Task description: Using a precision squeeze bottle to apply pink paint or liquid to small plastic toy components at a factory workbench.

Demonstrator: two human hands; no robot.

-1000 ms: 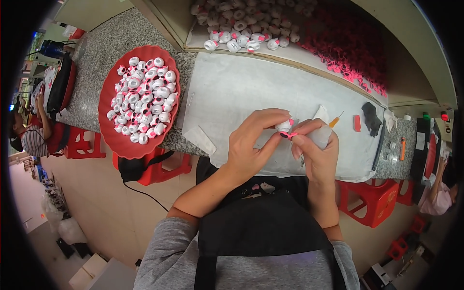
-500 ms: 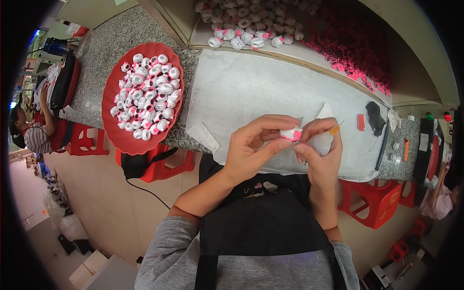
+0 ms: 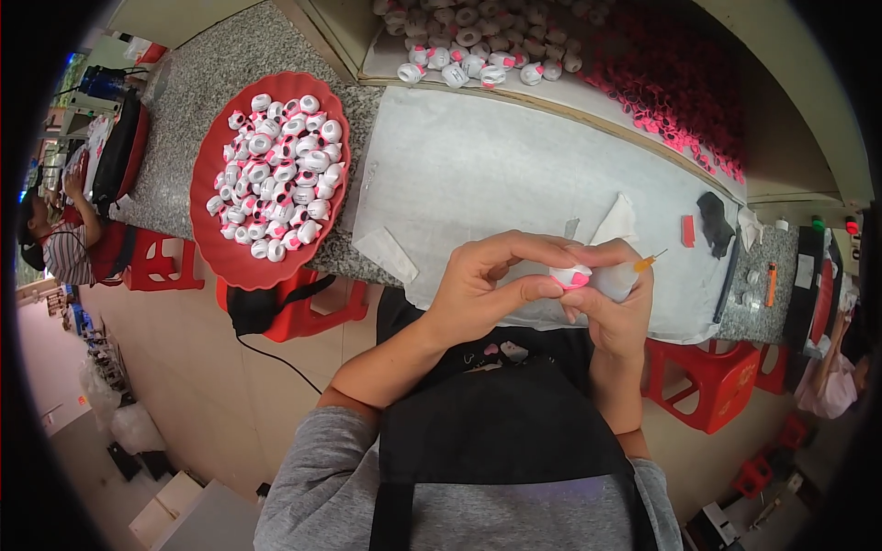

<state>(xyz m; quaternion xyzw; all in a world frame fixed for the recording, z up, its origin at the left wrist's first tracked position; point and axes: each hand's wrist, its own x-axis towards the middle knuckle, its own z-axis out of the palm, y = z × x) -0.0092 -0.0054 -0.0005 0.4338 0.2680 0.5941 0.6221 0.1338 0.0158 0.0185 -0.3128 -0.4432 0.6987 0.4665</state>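
Observation:
My left hand (image 3: 478, 289) pinches a small hollow white piece with a bright pink patch (image 3: 570, 275) between thumb and fingers. From the other side, the thumb and fingertips of my right hand (image 3: 617, 317) press on the same piece. A translucent squeeze bottle (image 3: 614, 281) is tucked in my right hand, its yellow needle tip (image 3: 647, 263) pointing up and to the right, away from the piece. Both hands are raised over the near edge of the white work sheet (image 3: 478, 174).
A red scalloped tray (image 3: 207, 246) heaped with similar white-and-pink pieces stands at left. On the shelf behind lie white pieces (image 3: 469, 37) and a pile of pink parts (image 3: 680, 129). Paper scraps (image 3: 617, 217), a black cloth (image 3: 715, 225) and an orange cutter (image 3: 772, 285) lie at right.
My right fingers have closed in on the white-and-pink piece, which has turned in my grip and shifted slightly right and down. More of the bottle and its needle now shows.

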